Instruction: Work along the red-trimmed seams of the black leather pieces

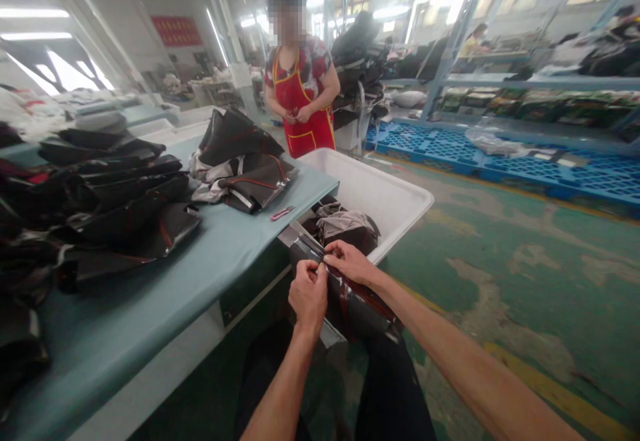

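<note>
Both my hands work on a black leather-like piece with red stitching [357,308] that rests over my lap, beside the table's corner. My left hand [309,292] is closed, fingers pinched on the piece's upper edge. My right hand [350,261] is closed too, pinching the same edge just to the right. What the fingertips hold besides the edge is too small to see.
A teal table [150,294] carries stacks of similar black pieces [110,208] and a second heap [245,161], plus a small red tool [283,212]. A white bin [385,194] holds more pieces. A person in a red apron [300,94] stands behind. Blue pallets [500,154] lie at the right.
</note>
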`<state>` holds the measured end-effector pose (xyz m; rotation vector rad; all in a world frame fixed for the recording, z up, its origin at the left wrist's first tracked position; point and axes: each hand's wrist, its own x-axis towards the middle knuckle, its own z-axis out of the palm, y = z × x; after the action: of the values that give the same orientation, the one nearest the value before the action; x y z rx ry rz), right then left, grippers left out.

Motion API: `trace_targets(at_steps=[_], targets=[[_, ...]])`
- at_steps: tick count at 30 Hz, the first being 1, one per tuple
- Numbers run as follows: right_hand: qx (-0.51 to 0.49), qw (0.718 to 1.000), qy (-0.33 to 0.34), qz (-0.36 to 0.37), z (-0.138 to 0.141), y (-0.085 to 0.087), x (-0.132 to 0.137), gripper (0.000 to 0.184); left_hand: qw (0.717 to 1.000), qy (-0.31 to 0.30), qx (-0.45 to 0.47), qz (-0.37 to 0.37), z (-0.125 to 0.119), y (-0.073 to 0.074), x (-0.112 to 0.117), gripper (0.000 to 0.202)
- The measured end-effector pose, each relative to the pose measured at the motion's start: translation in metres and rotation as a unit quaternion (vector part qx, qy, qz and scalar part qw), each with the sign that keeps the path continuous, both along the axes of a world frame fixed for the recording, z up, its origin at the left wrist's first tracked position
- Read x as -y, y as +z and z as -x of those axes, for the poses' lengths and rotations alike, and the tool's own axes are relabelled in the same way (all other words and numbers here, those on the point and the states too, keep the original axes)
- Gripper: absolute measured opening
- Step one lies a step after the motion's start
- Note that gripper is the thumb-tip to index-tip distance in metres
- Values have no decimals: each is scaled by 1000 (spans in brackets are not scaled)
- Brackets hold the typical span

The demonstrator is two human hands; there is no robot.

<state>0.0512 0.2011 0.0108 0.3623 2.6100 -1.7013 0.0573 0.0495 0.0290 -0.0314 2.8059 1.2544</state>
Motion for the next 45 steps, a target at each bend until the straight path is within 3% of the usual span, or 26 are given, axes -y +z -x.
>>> trace_targets(at_steps=[5, 11, 21, 45], targets=[[35, 984, -69, -160, -1, 19, 12, 20, 1000, 1, 11, 4, 0, 1, 0, 19], [69, 973, -69, -210, 1, 32, 17, 21, 1000, -2, 15, 26, -3, 0, -2, 19], [116, 959, -59, -253, 9, 37, 24, 34, 999, -16, 27, 32, -6, 2, -2, 19], [109, 947, -67, -295, 51, 33, 42, 37, 999, -37, 26, 22, -10, -4, -3, 22]])
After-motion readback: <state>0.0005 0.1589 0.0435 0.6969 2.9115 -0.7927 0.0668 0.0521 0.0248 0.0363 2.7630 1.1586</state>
